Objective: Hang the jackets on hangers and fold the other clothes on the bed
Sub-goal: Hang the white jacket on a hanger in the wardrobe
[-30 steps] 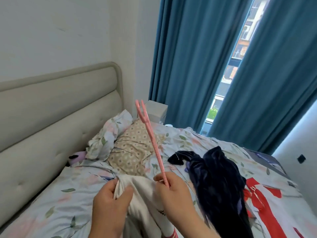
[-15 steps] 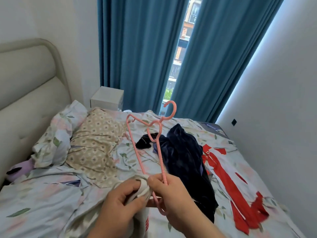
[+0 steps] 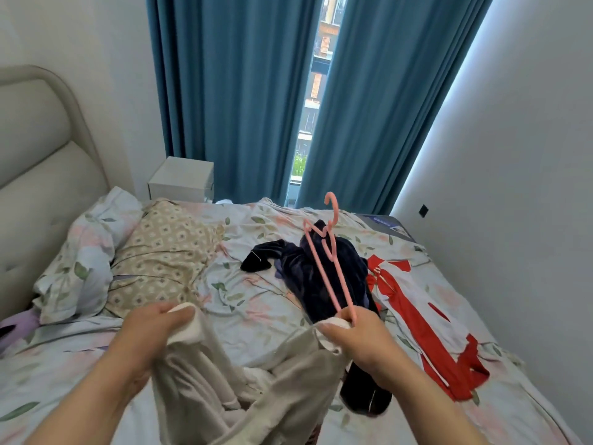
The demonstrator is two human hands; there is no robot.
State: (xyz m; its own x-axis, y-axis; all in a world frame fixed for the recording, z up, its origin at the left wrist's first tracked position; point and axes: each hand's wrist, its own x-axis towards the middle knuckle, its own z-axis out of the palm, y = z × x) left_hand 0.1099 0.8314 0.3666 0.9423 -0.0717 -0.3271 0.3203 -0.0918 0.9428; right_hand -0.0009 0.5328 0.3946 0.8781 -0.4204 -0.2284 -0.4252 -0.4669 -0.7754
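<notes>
A cream-white jacket [image 3: 205,374] hangs spread between my two hands above the bed [image 3: 256,303]. My left hand [image 3: 150,329] grips one edge of it near the collar. My right hand [image 3: 356,332] grips the other edge together with the lower end of a pink plastic hanger [image 3: 324,258], which points up and away, hook at the top. Behind the hanger a dark navy garment [image 3: 308,277] lies crumpled on the bed. A red and white garment [image 3: 417,313] lies flat to its right.
A beige patterned pillow [image 3: 163,252] and a floral pillow [image 3: 86,252] lie by the padded headboard [image 3: 35,175]. A white bedside cabinet [image 3: 183,178] stands by the teal curtains [image 3: 231,91]. A white wall [image 3: 519,187] borders the bed's right side.
My hands have moved apart, spreading the white jacket open between them. The hanger has swung right with my right hand. The view has shifted a little to the right.
</notes>
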